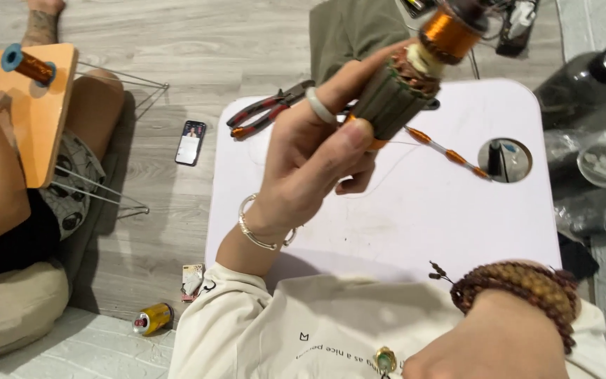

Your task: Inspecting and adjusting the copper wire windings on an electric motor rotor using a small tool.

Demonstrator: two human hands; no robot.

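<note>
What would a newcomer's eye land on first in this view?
First, the left hand raised at centre, gripping a motor armature with copper windings, above the white table. Next, red-handled pliers at the table's far left edge. The right hand sits bottom right, wearing a wooden bead bracelet.

left hand (310, 168) raised, fingers curled, right wrist (520, 309) low

Single head-worn view, looking steeply down from close above own hands; white bench (415, 210) fills centre, grey plank floor (170, 63) and seated neighbour at left edge.
</note>
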